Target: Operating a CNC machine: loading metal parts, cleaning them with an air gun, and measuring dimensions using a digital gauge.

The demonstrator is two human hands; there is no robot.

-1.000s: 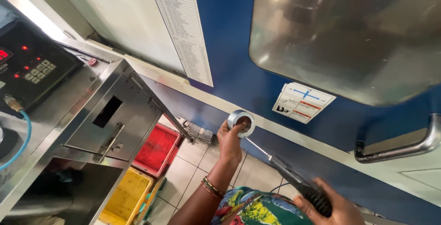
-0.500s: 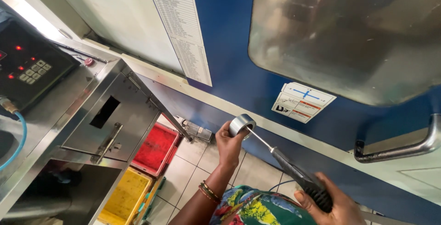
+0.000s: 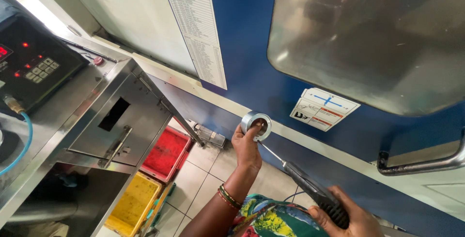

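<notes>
My left hand [image 3: 247, 146] holds up a short shiny metal ring [image 3: 255, 124] in front of the blue machine door [image 3: 247, 38]. My right hand [image 3: 349, 216], at the bottom right, grips the black ribbed handle of a thin metal tool [image 3: 310, 188]. The tool's slim shaft runs up and left, and its tip meets the lower edge of the ring. A beaded bracelet sits on my left wrist.
The door carries a large window [image 3: 368, 33], a white sticker [image 3: 323, 108] and a steel handle [image 3: 421, 164]. A stainless cabinet [image 3: 116, 121] with a black control panel [image 3: 29, 62] stands at left. Red [image 3: 167, 152] and yellow [image 3: 131, 203] crates lie on the tiled floor.
My left hand and the ring have shifted a little, staying raised before the door. The tool's tip has stayed at the ring.
</notes>
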